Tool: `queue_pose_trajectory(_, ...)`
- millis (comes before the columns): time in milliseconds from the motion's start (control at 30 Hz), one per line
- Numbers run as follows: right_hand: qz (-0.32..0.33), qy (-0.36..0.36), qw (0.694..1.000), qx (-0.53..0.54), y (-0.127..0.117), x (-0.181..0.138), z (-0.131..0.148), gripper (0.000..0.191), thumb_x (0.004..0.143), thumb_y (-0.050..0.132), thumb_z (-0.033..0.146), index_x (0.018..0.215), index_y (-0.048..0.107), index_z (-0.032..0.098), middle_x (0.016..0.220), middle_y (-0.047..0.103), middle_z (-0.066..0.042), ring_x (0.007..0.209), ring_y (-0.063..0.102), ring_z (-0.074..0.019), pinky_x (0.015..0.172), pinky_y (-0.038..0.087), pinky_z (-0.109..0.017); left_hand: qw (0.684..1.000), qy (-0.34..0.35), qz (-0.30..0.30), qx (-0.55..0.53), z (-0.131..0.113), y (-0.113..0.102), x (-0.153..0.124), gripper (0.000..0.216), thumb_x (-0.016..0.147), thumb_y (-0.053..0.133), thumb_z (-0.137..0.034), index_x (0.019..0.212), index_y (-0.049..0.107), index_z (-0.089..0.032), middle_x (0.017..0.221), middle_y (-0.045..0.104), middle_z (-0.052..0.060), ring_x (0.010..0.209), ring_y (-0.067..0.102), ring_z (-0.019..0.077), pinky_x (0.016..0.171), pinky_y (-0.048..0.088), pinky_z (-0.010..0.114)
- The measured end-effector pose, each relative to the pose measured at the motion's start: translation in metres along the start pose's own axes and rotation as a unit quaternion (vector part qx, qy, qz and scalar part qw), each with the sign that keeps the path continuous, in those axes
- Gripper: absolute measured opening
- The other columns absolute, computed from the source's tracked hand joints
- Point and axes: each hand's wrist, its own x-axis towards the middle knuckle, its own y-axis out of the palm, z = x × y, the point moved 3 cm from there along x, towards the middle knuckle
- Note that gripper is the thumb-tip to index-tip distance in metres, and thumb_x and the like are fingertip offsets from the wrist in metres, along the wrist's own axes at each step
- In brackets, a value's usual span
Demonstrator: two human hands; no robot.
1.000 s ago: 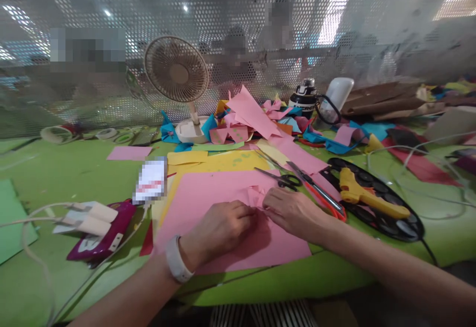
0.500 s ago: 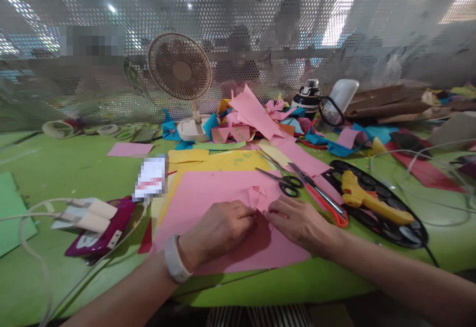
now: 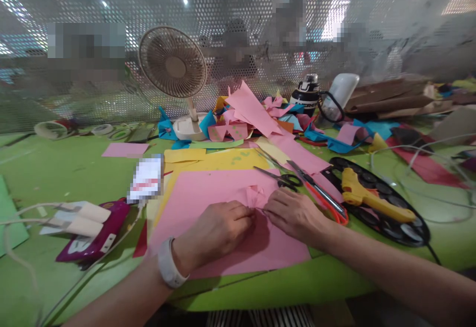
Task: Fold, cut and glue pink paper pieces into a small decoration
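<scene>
The folded pink paper (angular, visibly creased) has left fingers and right fingers pinching it.

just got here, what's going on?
A person has both hands, left and right, at the lower edge of a small folded piece of pink paper, over a larger pink sheet. Whether the fingertips pinch it is hard to tell. Black-handled scissors lie just beyond the right hand; farther right, a yellow glue gun rests on a black tray.
</scene>
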Motion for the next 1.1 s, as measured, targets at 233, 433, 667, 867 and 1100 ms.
queue_pose_trajectory(233, 0.054, -0.063, 0.994, -0.075, -0.006, -0.001, 0.011, 0.019, 0.089, 0.039, 0.01, 0.085, 0.058, 0.014, 0.083, 0.055, -0.007, 0.075, 0.046, -0.0179, 0.064, 0.037, -0.031, 1.0, 0.0, -0.007, 0.007, 0.001, 0.002, -0.001, 0.024, 0.091, 0.038, -0.016, 0.096, 0.061, -0.014, 0.093, 0.063, 0.007, 0.086, 0.058, 0.0171, 0.076, 0.05, 0.032)
queue_pose_trajectory(433, 0.079, -0.1, 0.987, -0.095, -0.011, -0.002, 0.015, 0.019, 0.089, 0.04, 0.012, 0.087, 0.058, 0.014, 0.082, 0.056, -0.007, 0.073, 0.046, -0.0185, 0.062, 0.036, -0.032, 1.0, -0.001, 0.004, 0.006, 0.0, 0.004, -0.002, 0.023, 0.091, 0.039, -0.015, 0.097, 0.06, -0.014, 0.092, 0.063, 0.007, 0.088, 0.058, 0.0178, 0.077, 0.05, 0.032)
queue_pose_trajectory(667, 0.07, -0.117, 0.987, -0.088, -0.01, -0.005, 0.013, 0.018, 0.09, 0.041, 0.014, 0.089, 0.058, 0.014, 0.082, 0.056, -0.007, 0.074, 0.047, -0.0182, 0.062, 0.035, -0.032, 0.999, -0.023, -0.007, 0.026, 0.0, 0.001, -0.002, 0.021, 0.091, 0.039, -0.018, 0.095, 0.06, -0.015, 0.095, 0.061, 0.008, 0.087, 0.058, 0.0174, 0.074, 0.049, 0.031)
queue_pose_trajectory(867, 0.054, -0.103, 0.989, -0.088, -0.007, -0.008, 0.009, 0.014, 0.088, 0.044, 0.015, 0.087, 0.058, 0.016, 0.08, 0.056, -0.005, 0.074, 0.046, -0.0182, 0.062, 0.033, -0.032, 0.999, -0.048, 0.012, 0.005, 0.0, -0.002, 0.001, 0.017, 0.088, 0.045, -0.019, 0.096, 0.059, -0.017, 0.097, 0.062, 0.006, 0.088, 0.057, 0.0184, 0.078, 0.048, 0.034)
queue_pose_trajectory(1100, 0.045, -0.088, 0.992, -0.078, -0.012, -0.008, 0.012, 0.015, 0.087, 0.043, 0.02, 0.085, 0.058, 0.016, 0.076, 0.056, -0.004, 0.073, 0.046, -0.0179, 0.061, 0.031, -0.032, 0.997, -0.08, -0.018, -0.015, 0.001, 0.0, 0.001, 0.019, 0.084, 0.048, -0.017, 0.101, 0.056, -0.017, 0.101, 0.06, 0.006, 0.094, 0.053, 0.0197, 0.086, 0.044, 0.037)
